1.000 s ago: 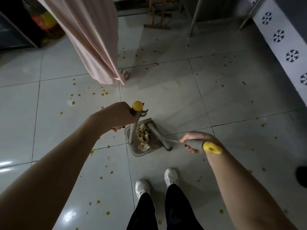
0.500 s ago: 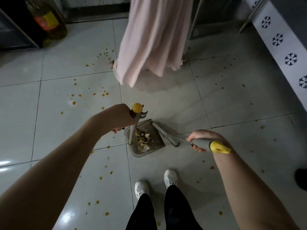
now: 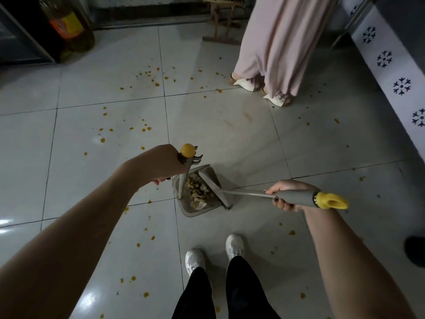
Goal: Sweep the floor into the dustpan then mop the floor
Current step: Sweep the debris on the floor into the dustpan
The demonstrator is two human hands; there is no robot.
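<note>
A grey dustpan (image 3: 193, 209) stands on the white tiled floor (image 3: 230, 134) just ahead of my feet, with a heap of brownish scraps (image 3: 196, 192) inside. My left hand (image 3: 161, 163) grips its upright handle just below the yellow cap (image 3: 188, 150). My right hand (image 3: 286, 195) grips the grey broom handle (image 3: 296, 198), which ends in a yellow tip. The broom head (image 3: 215, 186) lies across the right side of the pan's mouth, against the scraps. Orange crumbs (image 3: 142, 127) are scattered over the tiles all around.
A person in a long pink skirt (image 3: 276, 42) and light sandals stands at the back right. A wooden stool (image 3: 220, 21) is behind them, a large bottle (image 3: 69, 24) at the back left, a white patterned cabinet (image 3: 391, 65) along the right. My white shoes (image 3: 213, 254) are below the pan.
The person in the pink skirt has walked from the left to the back right. My right hand has swung the broom handle out to the right, and the broom head sits at the pan's right edge.
</note>
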